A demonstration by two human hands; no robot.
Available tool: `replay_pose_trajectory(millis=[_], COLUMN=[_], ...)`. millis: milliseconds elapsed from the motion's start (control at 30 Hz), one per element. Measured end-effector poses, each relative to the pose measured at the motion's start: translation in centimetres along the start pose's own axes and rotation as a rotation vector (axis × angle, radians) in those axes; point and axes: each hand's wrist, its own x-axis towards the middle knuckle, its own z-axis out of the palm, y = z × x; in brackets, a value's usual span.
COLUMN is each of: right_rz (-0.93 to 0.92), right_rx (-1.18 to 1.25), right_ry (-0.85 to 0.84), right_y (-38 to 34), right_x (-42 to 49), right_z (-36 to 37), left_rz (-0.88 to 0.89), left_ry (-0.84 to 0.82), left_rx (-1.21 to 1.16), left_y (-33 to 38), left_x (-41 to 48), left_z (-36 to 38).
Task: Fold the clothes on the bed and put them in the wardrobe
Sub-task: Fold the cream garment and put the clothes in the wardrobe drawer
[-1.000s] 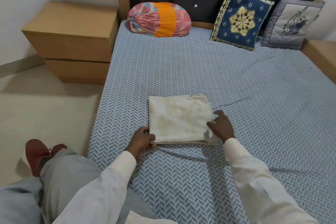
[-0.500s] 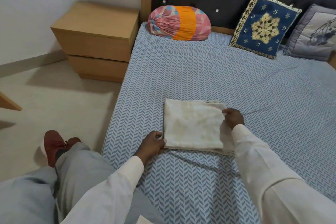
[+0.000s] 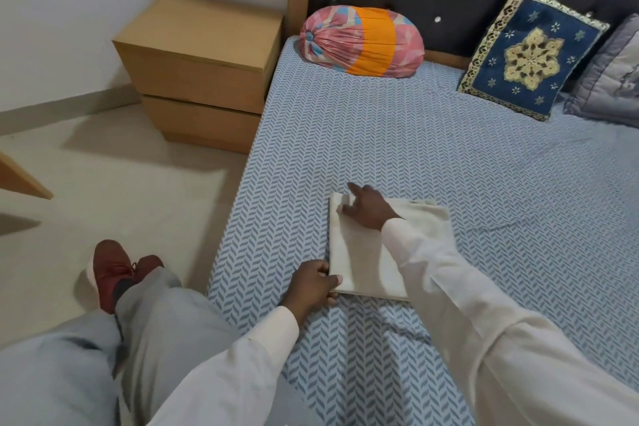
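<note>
The cloth (image 3: 356,259) looks folded. Left grip (image 3: 313,282) pinches its corner; right grip (image 3: 366,209) rests beyond, fingers spread on it. Putting away remains.

— Where were your hands?
— My left hand (image 3: 313,282) pinched the near corner of the folded cloth (image 3: 363,263), thumb on top. My right hand (image 3: 366,209) lay on its far part, fingers spread, the arm stretched forward.

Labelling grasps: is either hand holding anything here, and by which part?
Left hand grips the folded cream cloth at its near left corner. Right hand lies on its far left corner; a grip there cannot be told.
</note>
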Motion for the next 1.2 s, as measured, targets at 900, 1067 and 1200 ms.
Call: replay_pose_trajectory(millis=[900,1067,1200], right_rz=[0.319,0.102,-0.181], right_rx=[0.424,0.462,0.546], right_ry=[0.292,0.453,0.209], right_y=[4.1,2.2,0.4], right_x=[-5.6,-7.6,-9.5], right_z=[2.2,1.4,1.1], left_rz=[0.406,0.372,0.115], left_ry=[0.126,0.134,-0.004], left_rx=[0.591,0.43,-0.285], left_y=[0.7,1.8,3.9], left_x=[-1.6,-1.0,-0.4], left_z=[-4.6,-2.0,-0.8])
